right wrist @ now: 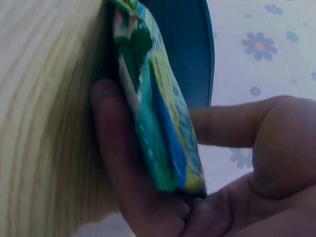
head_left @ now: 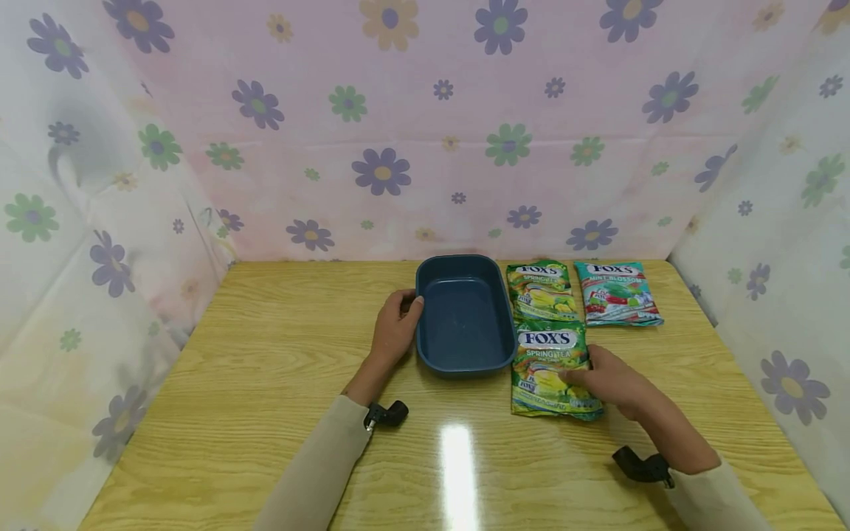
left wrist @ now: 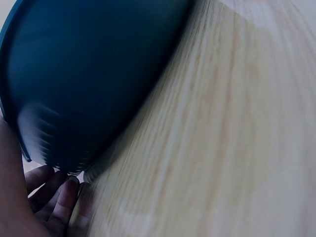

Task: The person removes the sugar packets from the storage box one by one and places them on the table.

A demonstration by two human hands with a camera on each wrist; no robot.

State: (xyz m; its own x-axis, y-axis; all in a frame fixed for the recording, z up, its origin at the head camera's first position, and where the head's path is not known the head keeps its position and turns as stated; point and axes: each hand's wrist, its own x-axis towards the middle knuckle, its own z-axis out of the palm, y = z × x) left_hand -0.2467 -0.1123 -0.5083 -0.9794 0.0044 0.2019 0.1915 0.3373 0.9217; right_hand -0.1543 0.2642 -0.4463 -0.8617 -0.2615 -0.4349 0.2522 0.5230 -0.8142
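Note:
A dark blue rectangular tub (head_left: pixel 465 361) stands on the table, and my left hand (head_left: pixel 396 328) grips its left side, thumb at the rim. In the left wrist view, the fingers (left wrist: pixel 64 197) curl at the outer wall of the tub (left wrist: pixel 89 74). My right hand (head_left: pixel 617 380) pinches the right edge of a green Fox's Spring Tea candy bag (head_left: pixel 547 402), thumb on top. From the right wrist view, fingers (right wrist: pixel 116 133) lie under the candy bag (right wrist: pixel 160 123). A second Spring Tea bag (head_left: pixel 541 284) lies just behind the held one, beside the tub.
A teal and red Fox's Mint Blossom candy bag (head_left: pixel 620 295) lies at the back right of the wooden table (head_left: pixel 279 332). Flower-printed cloth (head_left: pixel 425 147) hangs behind the table and along both sides. Each wrist carries a small black camera mount.

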